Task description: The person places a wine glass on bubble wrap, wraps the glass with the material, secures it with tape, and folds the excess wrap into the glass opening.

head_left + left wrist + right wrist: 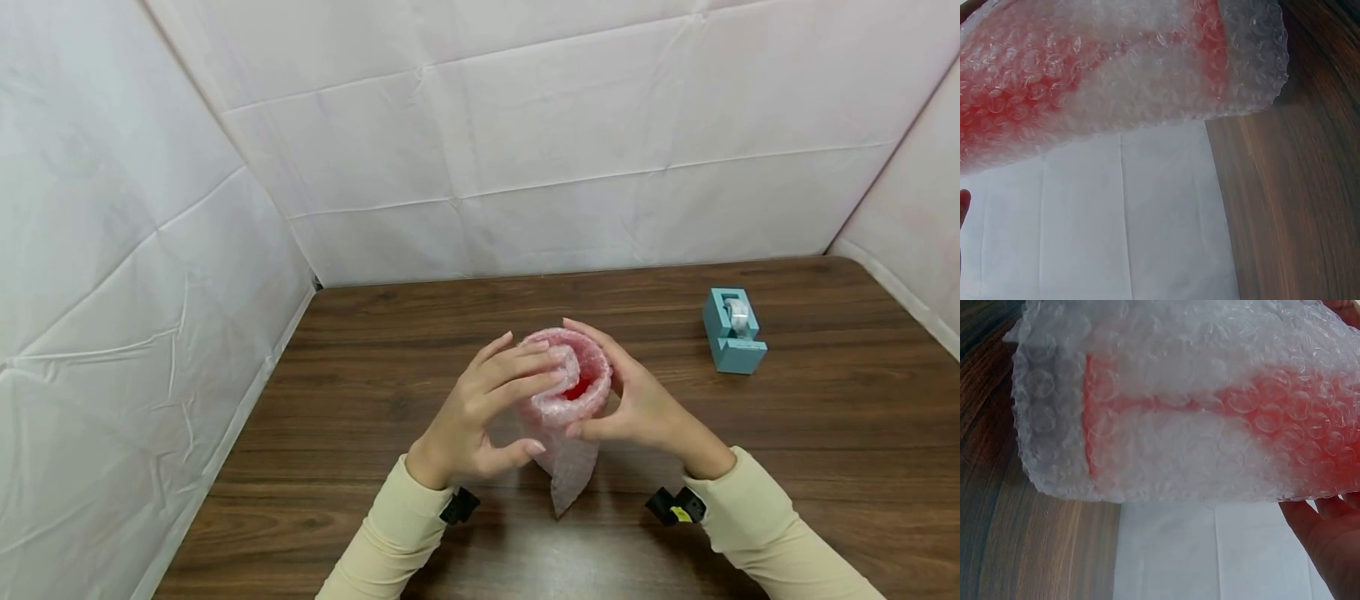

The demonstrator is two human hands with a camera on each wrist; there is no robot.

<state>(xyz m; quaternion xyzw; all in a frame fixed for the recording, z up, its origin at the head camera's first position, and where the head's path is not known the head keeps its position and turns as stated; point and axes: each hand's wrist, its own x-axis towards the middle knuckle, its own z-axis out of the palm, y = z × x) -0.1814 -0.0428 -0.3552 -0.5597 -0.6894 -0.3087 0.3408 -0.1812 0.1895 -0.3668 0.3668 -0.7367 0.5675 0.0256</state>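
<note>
While both hands are closing around it, the bubble-wrapped bundle (567, 392) is standing upright on the bench (375, 350), well to the left of the tape dispenser (733, 331). The left hand (480, 417) is curling its fingers (525, 367) over the open top, tucking wrap inward, while the right hand (637, 400) is gripping the bundle's side. Something red is showing through. The wrapping seems largely done; the top and a loose flap beneath the bundle are not yet secured, and the dispenser is sitting untouched.
</note>
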